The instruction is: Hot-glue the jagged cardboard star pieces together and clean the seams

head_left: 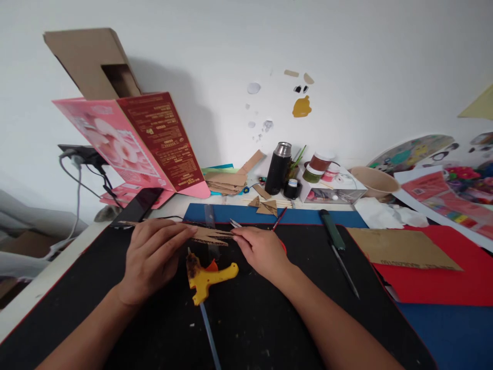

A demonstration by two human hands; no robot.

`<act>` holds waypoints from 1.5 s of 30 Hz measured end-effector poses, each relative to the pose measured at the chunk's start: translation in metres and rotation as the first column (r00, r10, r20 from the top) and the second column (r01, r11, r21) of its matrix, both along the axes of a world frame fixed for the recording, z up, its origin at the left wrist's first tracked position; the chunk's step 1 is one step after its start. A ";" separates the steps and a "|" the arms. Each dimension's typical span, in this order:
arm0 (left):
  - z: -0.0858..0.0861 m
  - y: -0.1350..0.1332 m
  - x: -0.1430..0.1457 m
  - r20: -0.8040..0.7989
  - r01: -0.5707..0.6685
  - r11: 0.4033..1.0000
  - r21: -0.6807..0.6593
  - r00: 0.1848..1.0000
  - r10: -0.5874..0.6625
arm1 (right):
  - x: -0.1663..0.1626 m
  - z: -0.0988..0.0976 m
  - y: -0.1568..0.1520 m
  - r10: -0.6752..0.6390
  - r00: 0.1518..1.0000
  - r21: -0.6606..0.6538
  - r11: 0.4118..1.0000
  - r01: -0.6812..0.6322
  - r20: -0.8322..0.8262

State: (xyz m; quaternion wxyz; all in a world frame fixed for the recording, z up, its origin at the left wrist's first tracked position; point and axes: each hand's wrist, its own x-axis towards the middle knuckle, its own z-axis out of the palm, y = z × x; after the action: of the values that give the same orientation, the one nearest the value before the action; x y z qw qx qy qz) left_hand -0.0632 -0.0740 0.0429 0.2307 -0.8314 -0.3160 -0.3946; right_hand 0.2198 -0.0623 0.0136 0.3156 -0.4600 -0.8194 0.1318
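Note:
A jagged piece of brown cardboard (210, 234) is held level just above the black mat, between my two hands. My left hand (154, 252) is closed around its left part, fingers bent over the top. The tip on the right side is pinched by my right hand (260, 252), between thumb and fingers. Right below the cardboard lies a yellow hot glue gun (208, 280) with a dark-stained nozzle and an orange trigger. A clear glue stick (210, 334) sticks out of its back end toward me. Behind my right hand a pointed metal tip shows; its handle is hidden.
A green-handled utility knife (333, 234) lies on the black mat (269, 329) at right. Behind stand a black thermos (278, 169), paint jars (318, 167) and cardboard scraps (227, 181). A pink and red box (154, 144) leans at left by a phone (140, 205); red sheets (442, 282) lie right.

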 end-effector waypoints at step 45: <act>0.000 0.002 -0.001 0.000 -0.003 0.999 -0.042 1.000 0.003 | 0.002 0.004 0.000 0.007 0.998 -0.042 0.999 -0.005 0.061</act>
State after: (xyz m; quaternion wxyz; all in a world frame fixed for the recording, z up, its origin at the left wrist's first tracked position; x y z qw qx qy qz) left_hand -0.0645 -0.0719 0.0428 0.2140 -0.8355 -0.3255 -0.3876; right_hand 0.2217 -0.0623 0.0172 0.2805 -0.4679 -0.8270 0.1357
